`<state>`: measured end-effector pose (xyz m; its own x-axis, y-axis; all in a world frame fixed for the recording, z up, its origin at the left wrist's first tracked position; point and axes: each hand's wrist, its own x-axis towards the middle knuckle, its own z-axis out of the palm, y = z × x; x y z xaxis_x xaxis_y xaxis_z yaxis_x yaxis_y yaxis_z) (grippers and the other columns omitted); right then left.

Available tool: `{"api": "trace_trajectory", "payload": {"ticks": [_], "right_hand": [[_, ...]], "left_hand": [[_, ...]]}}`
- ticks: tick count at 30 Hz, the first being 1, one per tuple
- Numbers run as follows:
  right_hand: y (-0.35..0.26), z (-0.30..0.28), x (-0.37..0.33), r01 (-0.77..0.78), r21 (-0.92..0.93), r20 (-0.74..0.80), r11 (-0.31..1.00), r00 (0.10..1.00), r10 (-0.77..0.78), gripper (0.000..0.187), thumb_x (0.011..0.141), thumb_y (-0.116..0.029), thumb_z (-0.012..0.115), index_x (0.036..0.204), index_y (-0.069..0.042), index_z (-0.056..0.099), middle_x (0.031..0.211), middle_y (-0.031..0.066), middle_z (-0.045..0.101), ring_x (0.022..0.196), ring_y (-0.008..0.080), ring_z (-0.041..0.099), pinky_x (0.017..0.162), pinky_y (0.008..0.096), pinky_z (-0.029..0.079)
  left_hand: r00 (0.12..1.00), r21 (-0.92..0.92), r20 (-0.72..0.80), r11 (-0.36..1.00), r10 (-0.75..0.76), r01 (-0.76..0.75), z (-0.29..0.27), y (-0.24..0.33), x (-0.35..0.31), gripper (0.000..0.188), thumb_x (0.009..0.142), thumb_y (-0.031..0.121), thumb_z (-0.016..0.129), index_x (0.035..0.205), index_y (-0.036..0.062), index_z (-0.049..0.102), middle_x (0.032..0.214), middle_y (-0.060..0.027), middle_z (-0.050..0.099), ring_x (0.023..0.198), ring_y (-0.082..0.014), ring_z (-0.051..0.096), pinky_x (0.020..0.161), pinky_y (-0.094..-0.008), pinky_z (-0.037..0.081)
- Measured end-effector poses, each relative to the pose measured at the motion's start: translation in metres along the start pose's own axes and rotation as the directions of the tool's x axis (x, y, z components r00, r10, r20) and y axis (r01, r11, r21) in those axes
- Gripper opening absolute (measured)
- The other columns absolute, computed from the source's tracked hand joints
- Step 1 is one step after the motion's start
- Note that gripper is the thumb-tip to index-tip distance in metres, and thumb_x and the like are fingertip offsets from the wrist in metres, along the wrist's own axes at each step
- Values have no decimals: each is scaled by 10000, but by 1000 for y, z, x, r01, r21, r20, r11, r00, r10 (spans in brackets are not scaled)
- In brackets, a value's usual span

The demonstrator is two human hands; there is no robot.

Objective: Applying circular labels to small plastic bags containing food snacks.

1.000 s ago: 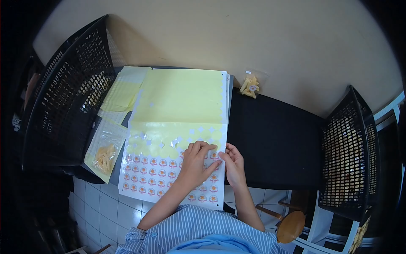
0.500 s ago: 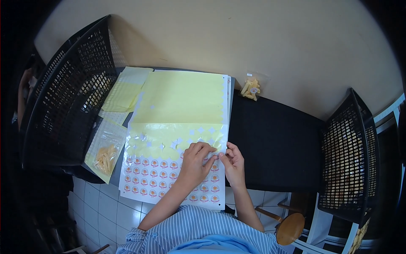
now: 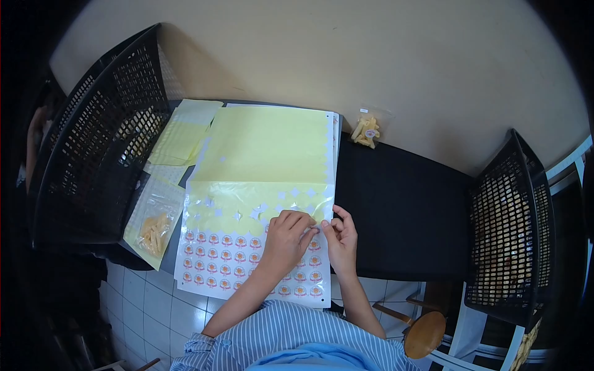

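A large sheet of round stickers (image 3: 210, 256) lies in front of me. Rows of printed stickers cover its near part, while yellow backing with white leftover scraps shows beyond them. My left hand (image 3: 288, 240) rests over the sheet's right half, thumb and fingertips pinched together; whatever is between them is too small to make out. Right beside it, at the sheet's right edge, my right hand (image 3: 342, 244) has its thumb on the margin and its fingers curled at the edge. The two sets of fingertips nearly meet.
A clear bag of yellow snack sticks (image 3: 154, 234) lies left on yellow paper (image 3: 182, 139). Another snack bag (image 3: 366, 130), bearing a round sticker, leans at the wall. Black baskets stand left (image 3: 105, 142) and right (image 3: 504, 229). A black cloth (image 3: 402, 204) covers the table's right side.
The sheet has shifted very slightly toward me. Both hands stay at the sheet's right edge, with only small finger movements.
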<state>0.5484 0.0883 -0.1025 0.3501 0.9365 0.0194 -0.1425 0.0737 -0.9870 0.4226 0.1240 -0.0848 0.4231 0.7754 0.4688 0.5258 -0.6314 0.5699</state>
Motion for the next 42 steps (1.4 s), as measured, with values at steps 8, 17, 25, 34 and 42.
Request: {"api": "trace_trajectory", "payload": {"ticks": [8,17,25,34,42], "right_hand": [[-2,1,0,-20,-7,-33,1000,999,20,321,884,-36,540,1181,32,438,795,58,622,708,44,574,651,178,452],[-2,-1,2,-51,-39,-42,998,998,50,334,879,-40,542,1190,35,444,832,54,629,702,38,552,631,175,431],[10,-9,8,41,-217,-76,975,995,-59,326,836,-58,602,1136,24,506,864,67,619,694,72,554,595,209,453],[-10,-8,-2,178,-516,-200,838,926,-320,243,790,-52,633,1030,-26,606,900,44,517,665,95,426,588,227,381],[-44,26,-29,237,-168,121,957,968,-218,93,797,-74,648,835,11,642,755,40,543,734,89,478,650,206,359]], "left_hand": [[1000,34,-18,999,6,-5,-1,4,0,179,698,83,707,840,68,599,886,-35,600,868,-217,553,711,-336,407],[1000,-11,-21,1000,-20,20,-1,10,-2,185,682,76,717,818,74,592,987,-75,566,943,-257,509,814,-364,402],[994,-7,104,999,-30,31,-17,14,-14,164,690,89,674,835,108,602,1154,-70,487,1083,-282,401,894,-408,324],[890,-715,318,534,-326,451,-43,11,-32,420,672,55,565,1090,99,565,1203,-49,467,1091,-176,377,874,-316,322],[849,-874,455,49,-269,484,-62,2,-39,516,686,97,529,1198,42,507,1274,-27,442,1107,-110,369,820,-244,307]]}}
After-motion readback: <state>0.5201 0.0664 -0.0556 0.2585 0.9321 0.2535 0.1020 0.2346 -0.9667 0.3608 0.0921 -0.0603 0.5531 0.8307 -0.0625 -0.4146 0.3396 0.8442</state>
